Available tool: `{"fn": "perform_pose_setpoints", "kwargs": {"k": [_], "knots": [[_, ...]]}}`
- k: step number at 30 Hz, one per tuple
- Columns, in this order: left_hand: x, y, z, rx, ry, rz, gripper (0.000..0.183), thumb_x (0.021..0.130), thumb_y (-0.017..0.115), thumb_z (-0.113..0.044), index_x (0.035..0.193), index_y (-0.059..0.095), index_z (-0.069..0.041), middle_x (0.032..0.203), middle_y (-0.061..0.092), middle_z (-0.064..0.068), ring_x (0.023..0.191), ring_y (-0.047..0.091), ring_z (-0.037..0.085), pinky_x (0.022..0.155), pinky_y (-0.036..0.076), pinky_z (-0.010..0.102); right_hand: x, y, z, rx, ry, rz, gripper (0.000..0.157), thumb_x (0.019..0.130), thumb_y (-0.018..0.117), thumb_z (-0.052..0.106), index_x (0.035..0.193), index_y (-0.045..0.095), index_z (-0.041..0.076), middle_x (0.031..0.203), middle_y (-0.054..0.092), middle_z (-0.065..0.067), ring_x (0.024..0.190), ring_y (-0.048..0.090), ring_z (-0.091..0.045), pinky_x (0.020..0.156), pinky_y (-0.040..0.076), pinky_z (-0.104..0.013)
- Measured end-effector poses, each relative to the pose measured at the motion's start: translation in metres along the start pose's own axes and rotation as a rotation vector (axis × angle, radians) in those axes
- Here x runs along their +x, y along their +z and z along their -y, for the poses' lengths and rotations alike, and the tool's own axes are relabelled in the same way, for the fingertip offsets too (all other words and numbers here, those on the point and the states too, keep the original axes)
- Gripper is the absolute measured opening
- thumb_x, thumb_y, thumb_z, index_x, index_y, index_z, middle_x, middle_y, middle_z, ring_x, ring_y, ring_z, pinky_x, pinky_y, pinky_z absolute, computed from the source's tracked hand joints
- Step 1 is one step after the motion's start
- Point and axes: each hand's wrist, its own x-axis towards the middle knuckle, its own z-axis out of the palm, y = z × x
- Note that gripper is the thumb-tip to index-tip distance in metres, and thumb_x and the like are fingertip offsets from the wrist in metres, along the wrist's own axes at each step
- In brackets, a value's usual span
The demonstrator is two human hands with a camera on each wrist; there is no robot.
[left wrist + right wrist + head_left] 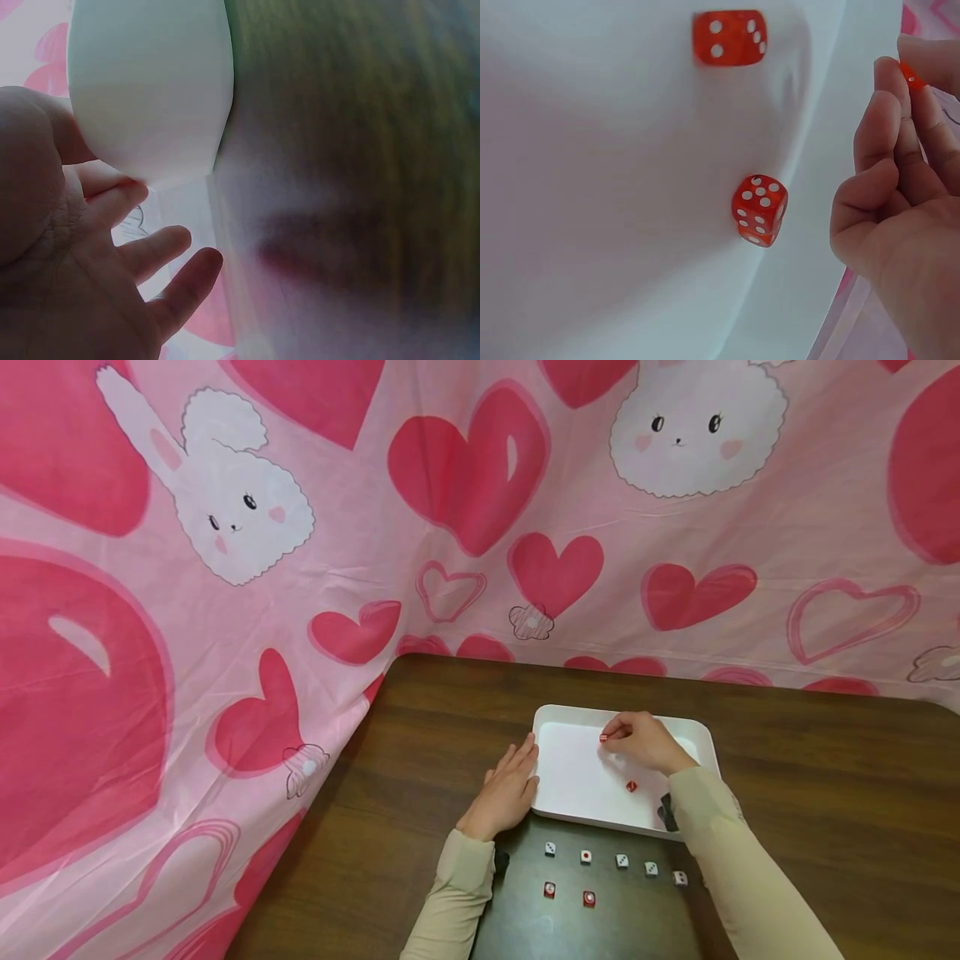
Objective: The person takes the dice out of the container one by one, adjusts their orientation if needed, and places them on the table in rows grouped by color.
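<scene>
My right hand pinches a small red die between thumb and fingers above the white tray. In the right wrist view that die shows only partly between the fingertips. Two more red dice lie in the tray there: one with two white pips facing up, the other near the wall. Only one loose red die is visible in the tray from the head view. My left hand rests at the tray's left edge, touching it with fingers extended.
In front of the tray, several white dice form a row on the dark wooden table. Two red dice sit nearer to me. A pink cloth with hearts and rabbits hangs behind and along the left side.
</scene>
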Motion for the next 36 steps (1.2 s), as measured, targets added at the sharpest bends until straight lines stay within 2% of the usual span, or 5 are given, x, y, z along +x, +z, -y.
{"fn": "perform_pose_setpoints", "kwargs": {"k": [11, 23, 31, 36], "knots": [[-0.001, 0.0, -0.001, -0.014, -0.008, 0.006, 0.053, 0.103, 0.044, -0.023, 0.152, 0.03, -0.011, 0.163, 0.015, -0.006, 0.149, 0.02, 0.029, 0.108, 0.026, 0.066, -0.009, -0.01, 0.004, 0.132, 0.064, 0.017, 0.029, 0.089, 0.069, 0.02, 0.11, 0.063, 0.002, 0.097, 0.067, -0.011, 0.086, 0.058, -0.026, 0.064, 0.047, -0.029], [-0.001, -0.001, -0.001, -0.007, -0.008, -0.001, 0.053, 0.103, 0.044, -0.023, 0.152, 0.03, -0.011, 0.163, 0.014, -0.005, 0.149, 0.019, 0.029, 0.108, 0.025, 0.065, -0.021, -0.021, 0.009, 0.153, 0.035, -0.013, 0.035, 0.088, 0.07, 0.025, 0.114, 0.061, 0.003, 0.104, 0.066, -0.013, 0.09, 0.057, -0.024, 0.076, 0.051, -0.036], [-0.001, 0.0, -0.003, 0.006, -0.017, -0.001, 0.053, 0.103, 0.044, -0.024, 0.152, 0.03, -0.011, 0.163, 0.015, -0.005, 0.149, 0.019, 0.028, 0.109, 0.026, 0.065, -0.034, -0.022, 0.017, 0.212, 0.007, -0.037, 0.031, 0.09, 0.068, 0.021, 0.114, 0.061, 0.002, 0.105, 0.068, -0.015, 0.094, 0.06, -0.032, 0.069, 0.051, -0.035], [-0.002, 0.0, -0.003, -0.001, -0.022, -0.003, 0.055, 0.102, 0.047, -0.025, 0.152, 0.029, -0.011, 0.163, 0.015, -0.004, 0.149, 0.019, 0.029, 0.109, 0.025, 0.064, -0.04, -0.021, 0.02, 0.212, 0.01, -0.054, 0.032, 0.091, 0.068, 0.024, 0.113, 0.062, 0.002, 0.103, 0.068, -0.013, 0.094, 0.062, -0.032, 0.067, 0.051, -0.035]]}}
